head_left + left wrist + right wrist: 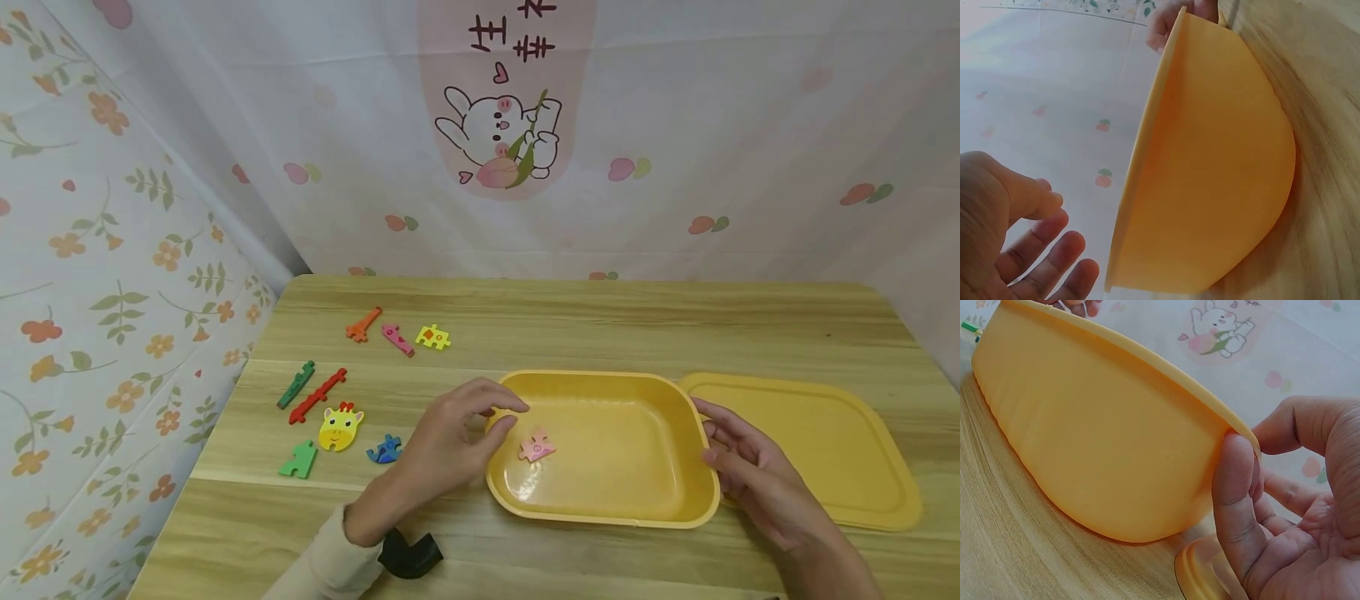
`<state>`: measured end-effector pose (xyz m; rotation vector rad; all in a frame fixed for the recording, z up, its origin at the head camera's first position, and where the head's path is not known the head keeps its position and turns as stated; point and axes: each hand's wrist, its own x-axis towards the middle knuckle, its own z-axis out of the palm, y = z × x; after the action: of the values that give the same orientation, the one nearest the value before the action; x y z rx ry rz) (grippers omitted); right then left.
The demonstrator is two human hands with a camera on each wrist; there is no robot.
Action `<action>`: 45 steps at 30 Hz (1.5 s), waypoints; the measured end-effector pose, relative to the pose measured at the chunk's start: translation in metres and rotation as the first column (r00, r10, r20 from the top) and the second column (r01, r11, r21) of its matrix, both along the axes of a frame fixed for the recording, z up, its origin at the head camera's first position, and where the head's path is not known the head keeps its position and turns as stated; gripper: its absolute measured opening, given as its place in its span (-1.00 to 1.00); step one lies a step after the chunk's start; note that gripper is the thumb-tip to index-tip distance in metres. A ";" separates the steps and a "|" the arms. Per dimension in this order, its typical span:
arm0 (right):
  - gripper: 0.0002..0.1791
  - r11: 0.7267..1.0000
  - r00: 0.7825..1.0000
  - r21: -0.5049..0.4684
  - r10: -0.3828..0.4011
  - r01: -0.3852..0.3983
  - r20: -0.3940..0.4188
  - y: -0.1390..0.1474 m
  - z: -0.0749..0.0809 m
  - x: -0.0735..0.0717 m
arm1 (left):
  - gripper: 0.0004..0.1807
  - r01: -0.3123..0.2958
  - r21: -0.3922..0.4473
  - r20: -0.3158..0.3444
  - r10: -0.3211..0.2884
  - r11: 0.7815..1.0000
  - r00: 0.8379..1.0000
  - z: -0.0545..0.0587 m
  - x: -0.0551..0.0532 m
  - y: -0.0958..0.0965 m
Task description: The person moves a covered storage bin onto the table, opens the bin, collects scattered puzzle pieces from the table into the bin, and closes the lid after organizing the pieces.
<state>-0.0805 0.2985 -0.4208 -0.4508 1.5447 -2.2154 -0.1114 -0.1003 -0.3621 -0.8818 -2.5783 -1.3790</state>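
Observation:
A yellow plastic box [607, 450] stands on the table with a single pink puzzle piece [537, 447] lying inside near its left end. My right hand [765, 475] pinches the right rim of the box, with the thumb on one side and a finger beneath the lip in the right wrist view. Over the left end of the box is my left hand [465, 429]. Its fingers are loosely bent and hold nothing, and in the left wrist view they hang apart from the box wall [1210, 156].
A yellow lid [810, 450] lies right of the box. Several puzzle pieces are spread at left, among them a giraffe head [341, 428], a red piece [318, 397], a blue piece [386, 450] and a yellow piece [433, 337]. A patterned curtain [645, 233] hangs behind the table.

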 end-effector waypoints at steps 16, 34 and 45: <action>-0.33 1.000 1.000 0.026 -0.010 0.010 -0.006 -0.001 0.001 0.000 | -0.79 -0.092 -0.077 -0.005 0.092 0.993 0.996 0.006 -0.008 -0.020; -0.32 1.000 1.000 -0.005 0.005 -0.005 -0.009 0.001 -0.002 0.001 | -0.72 -0.155 -0.335 -0.067 0.141 0.929 0.988 -0.013 -0.003 -0.056; -0.34 0.995 0.999 0.093 -0.034 0.032 0.023 0.002 0.007 0.003 | -0.63 -0.169 -0.448 -0.029 0.175 0.878 0.984 -0.025 0.012 -0.084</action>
<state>-0.0775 0.3002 -0.4141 -0.3717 1.6451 -2.1551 -0.0989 -0.1845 -0.3870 -0.6612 -2.9550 -0.7509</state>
